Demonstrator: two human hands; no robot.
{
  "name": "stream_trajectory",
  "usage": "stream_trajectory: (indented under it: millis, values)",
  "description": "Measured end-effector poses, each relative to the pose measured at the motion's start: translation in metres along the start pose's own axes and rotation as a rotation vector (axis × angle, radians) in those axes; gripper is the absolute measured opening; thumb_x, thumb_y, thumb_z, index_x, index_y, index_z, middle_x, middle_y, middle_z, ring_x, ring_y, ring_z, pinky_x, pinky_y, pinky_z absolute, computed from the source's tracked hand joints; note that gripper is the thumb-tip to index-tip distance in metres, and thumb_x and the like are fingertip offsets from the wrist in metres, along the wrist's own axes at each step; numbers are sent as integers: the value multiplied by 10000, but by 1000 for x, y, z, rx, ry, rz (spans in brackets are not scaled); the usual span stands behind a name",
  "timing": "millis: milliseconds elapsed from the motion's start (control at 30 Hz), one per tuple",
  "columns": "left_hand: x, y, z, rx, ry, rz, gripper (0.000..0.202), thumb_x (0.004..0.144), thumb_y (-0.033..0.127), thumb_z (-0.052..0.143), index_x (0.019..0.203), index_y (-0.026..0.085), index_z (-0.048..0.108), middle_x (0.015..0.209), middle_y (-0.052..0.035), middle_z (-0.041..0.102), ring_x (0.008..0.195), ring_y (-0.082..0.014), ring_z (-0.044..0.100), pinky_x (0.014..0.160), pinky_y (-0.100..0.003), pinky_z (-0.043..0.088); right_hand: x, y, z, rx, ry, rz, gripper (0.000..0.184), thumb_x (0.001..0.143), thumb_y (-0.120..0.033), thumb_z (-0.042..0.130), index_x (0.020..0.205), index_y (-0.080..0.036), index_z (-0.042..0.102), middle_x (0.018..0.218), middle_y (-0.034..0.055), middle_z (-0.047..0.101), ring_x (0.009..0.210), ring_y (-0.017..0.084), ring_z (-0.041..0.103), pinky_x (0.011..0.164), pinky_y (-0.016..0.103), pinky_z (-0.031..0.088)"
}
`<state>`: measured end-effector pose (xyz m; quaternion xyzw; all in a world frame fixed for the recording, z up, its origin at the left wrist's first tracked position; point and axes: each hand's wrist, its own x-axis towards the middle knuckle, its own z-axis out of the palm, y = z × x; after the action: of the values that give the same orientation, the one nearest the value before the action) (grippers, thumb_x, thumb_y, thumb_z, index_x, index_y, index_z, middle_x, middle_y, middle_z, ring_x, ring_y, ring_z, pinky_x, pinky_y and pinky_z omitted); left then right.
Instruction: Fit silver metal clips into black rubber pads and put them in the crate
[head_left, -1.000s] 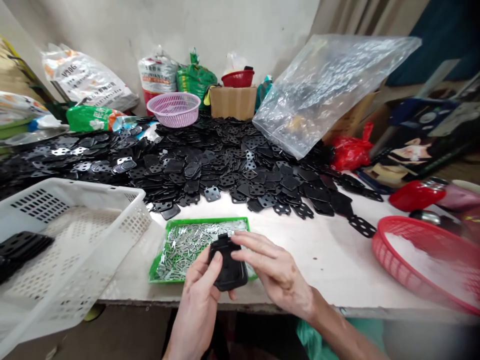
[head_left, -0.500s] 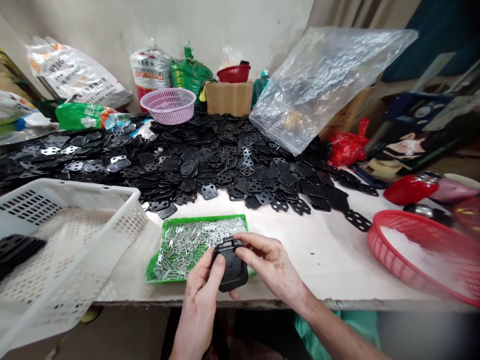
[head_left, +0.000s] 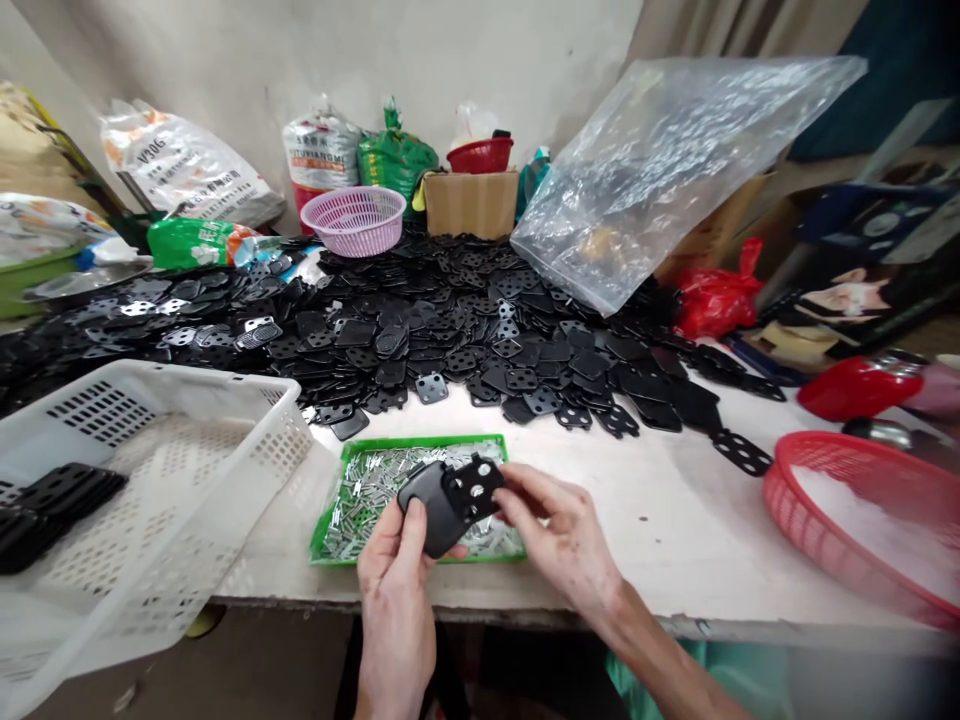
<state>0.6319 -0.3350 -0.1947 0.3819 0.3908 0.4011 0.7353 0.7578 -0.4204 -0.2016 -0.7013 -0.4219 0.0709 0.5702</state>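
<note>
Between my two hands is a hinged pair of black plates. My left hand [head_left: 401, 590] is closed on the smooth black plate [head_left: 437, 508], thumb on top. The fingers of my right hand [head_left: 559, 535] pinch the outer edge of the black plate with holes [head_left: 476, 488], which meets the smooth one at an angle. Just below and behind them lies a green tray [head_left: 327, 530] full of small silvery metal pins [head_left: 367, 500]. Part of the tray is hidden by the hands and plates.
A wide heap of black plates [head_left: 397, 340] covers the back of the table. On the left stands a white plastic basket [head_left: 259, 455] with stacked black plates [head_left: 64, 500] inside. A red mesh basket [head_left: 795, 530] sits at the right, and a clear plastic bag [head_left: 675, 170] rises behind.
The black plates, earlier folded together, have swung apart, showing the one with holes on the right. My right hand has shifted slightly right with it. The whole view has moved a little.
</note>
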Motion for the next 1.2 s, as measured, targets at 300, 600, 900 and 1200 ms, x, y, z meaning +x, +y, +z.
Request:
stream_trajectory:
  millis: [300,600,900,1200]
  values:
    - [-6,-5,13,-229,-24,-173,252,817,316,716,1037,208,655,1041,-55,702,994,-217,658,715,-266,554,1,-24,8,-513,-2,-532,268,912,-153,562,1163,-166,654,942,99,672,831,201,613,705,306,512]
    - [-1,-1,7,-134,-25,-91,271,759,277,763,1001,197,671,1124,-70,669,977,-211,643,713,-240,546,-2,-25,8,-183,-108,-473,271,910,-80,508,1116,-161,664,1112,106,669,973,206,598,842,343,513]
    - [-3,-4,-1,161,-294,41,305,819,367,686,1059,180,690,1015,-61,679,766,-168,600,475,-210,457,15,-25,-1,350,-209,247,252,821,-280,667,1027,-156,741,968,67,683,767,157,630,598,234,518]
    - [-3,-4,-8,424,-234,103,364,849,477,618,1095,210,641,944,-42,672,749,-167,591,560,-229,486,9,-26,5,509,-212,417,236,769,-306,720,967,-185,758,847,17,656,604,98,595,503,179,503]
